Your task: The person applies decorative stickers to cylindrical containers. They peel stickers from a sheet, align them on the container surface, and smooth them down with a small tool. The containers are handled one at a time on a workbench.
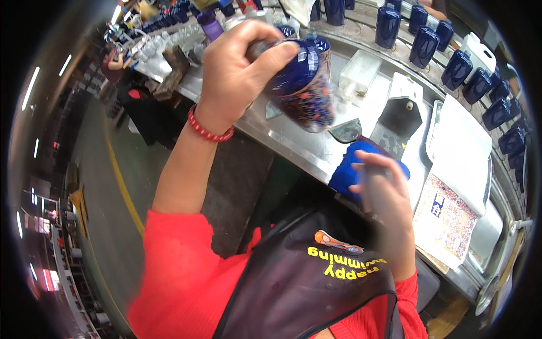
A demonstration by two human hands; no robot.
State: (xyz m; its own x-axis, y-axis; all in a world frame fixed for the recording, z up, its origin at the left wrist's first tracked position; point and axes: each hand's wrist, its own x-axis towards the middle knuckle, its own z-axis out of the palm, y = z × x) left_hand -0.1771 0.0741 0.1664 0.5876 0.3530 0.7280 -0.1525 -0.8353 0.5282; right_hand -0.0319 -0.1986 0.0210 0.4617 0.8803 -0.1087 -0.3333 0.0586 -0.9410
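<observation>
My left hand (pixel 240 76) is closed around the upper part of a glossy dark blue ceramic vessel (pixel 307 93). The vessel is tilted above the metal bench, and its lower part carries a colourful speckled pattern. My right hand (pixel 387 186) is smeared by motion over a bright blue cloth (pixel 345 174) at the bench's front edge; whether it holds anything is unclear. Close below the vessel lies a dark, flat scraper-like piece (pixel 345 131). To the right, a sheet of speckled decal paper (pixel 449 217) sits partly under a blank white sheet (pixel 462 141).
Dark blue bottle-shaped pieces (pixel 423 46) stand in a row on a curved conveyor behind the bench (pixel 302 155). A clear plastic box (pixel 360 72) and a dark angular plate (pixel 402 118) occupy the bench's middle. Another person (pixel 114 61) is at the far left.
</observation>
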